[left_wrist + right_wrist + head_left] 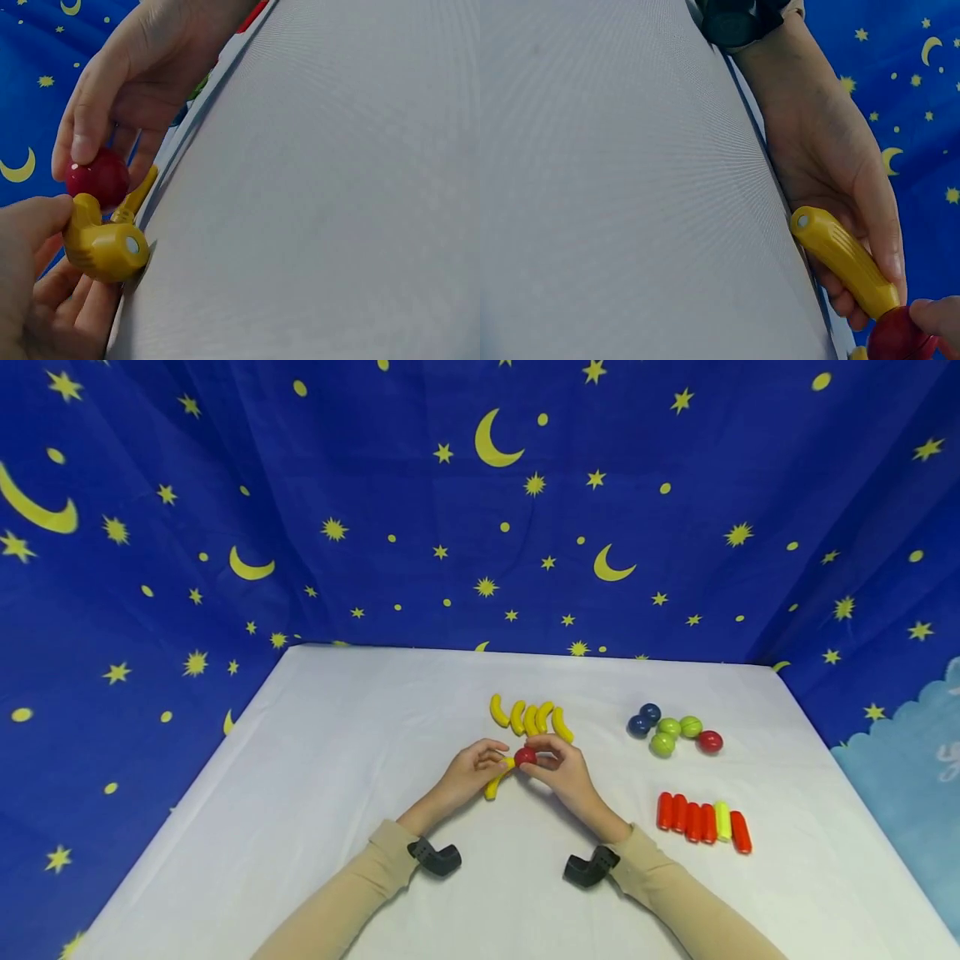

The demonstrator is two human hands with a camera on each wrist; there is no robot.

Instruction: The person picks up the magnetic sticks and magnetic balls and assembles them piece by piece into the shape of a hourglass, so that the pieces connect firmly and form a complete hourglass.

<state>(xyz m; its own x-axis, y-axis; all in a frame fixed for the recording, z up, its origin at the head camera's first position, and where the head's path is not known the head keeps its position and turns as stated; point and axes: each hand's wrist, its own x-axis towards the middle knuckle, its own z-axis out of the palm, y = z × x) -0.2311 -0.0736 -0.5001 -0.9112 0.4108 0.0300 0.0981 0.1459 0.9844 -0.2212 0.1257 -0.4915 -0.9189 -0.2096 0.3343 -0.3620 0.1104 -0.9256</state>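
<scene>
My left hand (474, 772) pinches a yellow curved rod (846, 259) between thumb and fingers. The rod's lower end shows a small pale disc. In my right hand (566, 770) a shiny red ball (526, 757) sits between thumb and fingertips. Rod and ball touch, both held close to the white tabletop; whether they are joined I cannot tell. The left wrist view shows the red ball (99, 180) right above the end of the yellow rod (109, 244). Just beyond the hands, several more yellow curved rods (531, 718) lie in a row.
Right of the hands on the white table (337, 718) is a cluster of balls: dark blue (639, 726), green (663, 744) and red (709, 742). Nearer lie several straight red rods (693, 822) beside a yellow-green rod (722, 821). A blue starry curtain (420, 527) hangs behind.
</scene>
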